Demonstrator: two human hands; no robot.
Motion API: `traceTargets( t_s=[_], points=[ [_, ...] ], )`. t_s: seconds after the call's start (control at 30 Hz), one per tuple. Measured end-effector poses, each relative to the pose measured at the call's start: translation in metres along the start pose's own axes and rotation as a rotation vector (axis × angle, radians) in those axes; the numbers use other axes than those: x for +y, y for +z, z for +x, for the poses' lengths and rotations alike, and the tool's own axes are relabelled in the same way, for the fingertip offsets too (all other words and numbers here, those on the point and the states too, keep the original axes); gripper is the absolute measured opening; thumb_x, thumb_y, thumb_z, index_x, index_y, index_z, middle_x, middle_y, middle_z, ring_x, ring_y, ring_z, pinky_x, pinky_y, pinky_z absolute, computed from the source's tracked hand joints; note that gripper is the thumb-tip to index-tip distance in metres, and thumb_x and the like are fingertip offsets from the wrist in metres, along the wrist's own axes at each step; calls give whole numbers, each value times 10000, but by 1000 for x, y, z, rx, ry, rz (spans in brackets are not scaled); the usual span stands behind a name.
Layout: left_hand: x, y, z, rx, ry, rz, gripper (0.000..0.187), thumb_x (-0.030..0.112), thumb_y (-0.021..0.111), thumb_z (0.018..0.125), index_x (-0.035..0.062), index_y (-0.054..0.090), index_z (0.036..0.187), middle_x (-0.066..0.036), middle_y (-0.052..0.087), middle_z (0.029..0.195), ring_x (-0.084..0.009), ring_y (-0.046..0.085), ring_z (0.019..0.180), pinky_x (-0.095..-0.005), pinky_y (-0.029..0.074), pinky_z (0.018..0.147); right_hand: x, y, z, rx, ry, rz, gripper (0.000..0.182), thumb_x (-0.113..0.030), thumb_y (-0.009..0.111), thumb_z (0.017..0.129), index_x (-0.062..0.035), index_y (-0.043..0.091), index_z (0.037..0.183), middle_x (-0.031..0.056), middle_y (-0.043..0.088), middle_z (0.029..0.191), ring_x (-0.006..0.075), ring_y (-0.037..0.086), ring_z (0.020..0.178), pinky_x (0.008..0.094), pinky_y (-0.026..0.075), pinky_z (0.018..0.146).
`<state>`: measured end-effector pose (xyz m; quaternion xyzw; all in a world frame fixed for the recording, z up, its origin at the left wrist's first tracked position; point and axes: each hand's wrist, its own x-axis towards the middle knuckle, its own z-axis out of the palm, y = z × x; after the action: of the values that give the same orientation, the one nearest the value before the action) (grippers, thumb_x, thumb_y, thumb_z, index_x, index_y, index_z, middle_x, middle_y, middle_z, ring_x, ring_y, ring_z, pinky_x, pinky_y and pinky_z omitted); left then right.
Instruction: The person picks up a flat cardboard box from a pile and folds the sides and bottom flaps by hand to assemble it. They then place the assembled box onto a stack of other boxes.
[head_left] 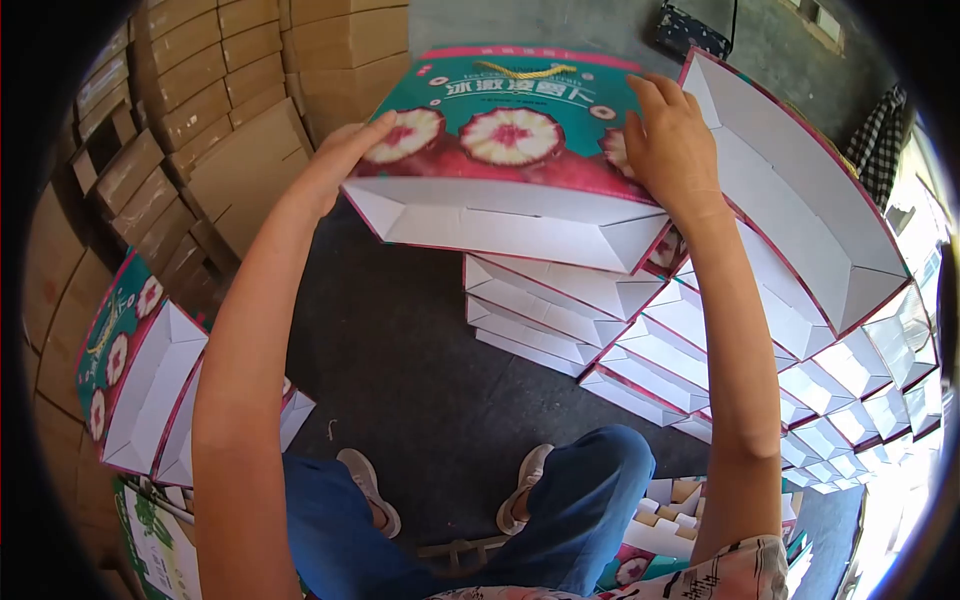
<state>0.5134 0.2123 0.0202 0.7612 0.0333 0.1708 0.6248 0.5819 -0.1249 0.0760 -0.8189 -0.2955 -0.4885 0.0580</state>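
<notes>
A teal and pink gift box (500, 130) with radish-slice pictures and a gold rope handle (525, 72) lies flat ahead of me, its open white end facing my body. My left hand (345, 158) grips its left edge, thumb on the printed top, other fingers mostly hidden beyond the side. At the right edge, my right hand (675, 140) holds the box with bent fingers against the top and side. Directly beneath is a stack of similar boxes (550, 300), open ends toward me; the held box sits above it, shifted left.
More open-ended boxes (790, 180) are piled high on the right. Brown cartons (215, 80) line the left wall, with several printed boxes (150, 390) standing lower left. My shoes (525, 480) rest on the dark floor (400, 350). A dark patterned bag (695, 30) hangs at the back.
</notes>
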Motion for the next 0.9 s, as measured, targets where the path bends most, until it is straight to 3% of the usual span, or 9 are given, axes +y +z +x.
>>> traceTargets(
  t_s=[0.13, 0.17, 0.27, 0.3, 0.43, 0.57, 0.77, 0.87, 0.9],
  points=[
    [-10, -3, -2, 71, 133, -172, 596, 474, 620, 843, -3, 538, 1192, -88, 568, 1173, -159, 517, 1087, -288, 373, 943, 17, 13, 43, 140, -295, -413, 312, -124, 556, 805, -101, 588, 1114, 99, 578, 1178, 298, 520, 1101, 440, 390, 957],
    [-16, -4, -4, 100, 140, -211, 599, 473, 618, 846, 0, 531, 1203, -84, 567, 1178, -159, 508, 1098, -289, 362, 954, 23, 19, 54, 123, -276, -478, 245, -117, 554, 790, -101, 619, 1026, 90, 603, 1118, 271, 520, 1092, 450, 346, 992],
    [-33, 10, -21, 80, 263, -182, 648, 480, 608, 851, 0, 477, 1266, -84, 535, 1226, -168, 463, 1158, -295, 319, 999, 42, 11, 62, -139, -221, -687, 194, -122, 557, 772, -91, 631, 949, 77, 625, 993, 248, 527, 1046, 440, 324, 1011],
    [-38, 13, -27, 87, 216, -217, 681, 490, 597, 857, -1, 433, 1301, -89, 494, 1276, -170, 429, 1197, -296, 289, 1024, 51, 11, 61, -183, -274, -731, 171, -93, 546, 749, -99, 635, 896, 56, 613, 873, 225, 544, 960, 405, 330, 1005],
    [-61, 22, -27, 44, 161, -215, 698, 495, 589, 861, 10, 399, 1326, -86, 474, 1293, -173, 415, 1212, -306, 283, 1031, 83, -2, 44, 16, -476, -537, 252, -38, 555, 699, -111, 607, 934, 26, 601, 833, 196, 553, 898, 358, 371, 955],
    [-56, 41, -9, -11, 124, -314, 684, 479, 607, 856, 17, 403, 1317, -82, 491, 1267, -176, 439, 1198, -315, 341, 997, 105, -35, 21, 86, -519, -465, 321, -11, 566, 690, -129, 587, 988, 8, 617, 893, 183, 549, 970, 367, 382, 946],
    [-51, 77, 26, -159, 43, -296, 749, 519, 618, 832, 39, 369, 1351, -79, 457, 1311, -189, 433, 1219, -367, 359, 998, 121, -47, 6, 143, -521, -553, 315, -18, 586, 689, -133, 607, 982, 25, 616, 898, 207, 559, 936, 365, 417, 894],
    [-60, 86, 46, -203, 6, -299, 729, 530, 579, 851, 33, 367, 1339, -82, 472, 1295, -188, 450, 1208, -365, 397, 976, 102, -59, 3, 57, -406, -636, 265, -205, 565, 777, -18, 633, 953, 162, 608, 923, 309, 553, 992, 477, 342, 1000],
    [-58, 89, 47, -202, 6, -309, 726, 531, 579, 851, 31, 372, 1335, -84, 478, 1288, -190, 457, 1204, -365, 401, 974, 83, -66, -2, 132, -450, -481, 203, -112, 592, 692, -70, 611, 889, 108, 575, 866, 247, 538, 943, 486, 285, 1039]
  ],
)
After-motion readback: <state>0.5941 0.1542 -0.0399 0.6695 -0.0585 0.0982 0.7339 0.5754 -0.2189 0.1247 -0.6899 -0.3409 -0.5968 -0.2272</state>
